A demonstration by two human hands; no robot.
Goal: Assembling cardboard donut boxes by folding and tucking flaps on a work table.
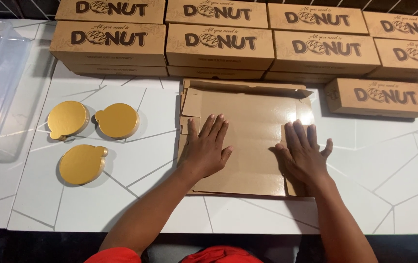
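a flat unfolded brown cardboard box blank (248,126), glossy, lies mid-surface; left hand (204,151) and right hand (304,156) press it, each grip spread apart. three stacks of round gold cake boards (92,139) lie left; closed brown boxes (218,44) stand far.

A bakery packing counter: stacked brown doughnut boxes (218,44) at twelve o'clock, gold round cake boards (82,164) at nine o'clock.

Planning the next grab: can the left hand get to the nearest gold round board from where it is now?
Probably yes. The left hand lies flat on the unfolded cardboard blank, and the nearest gold round board sits to its left on the white table, with only bare tabletop between them.
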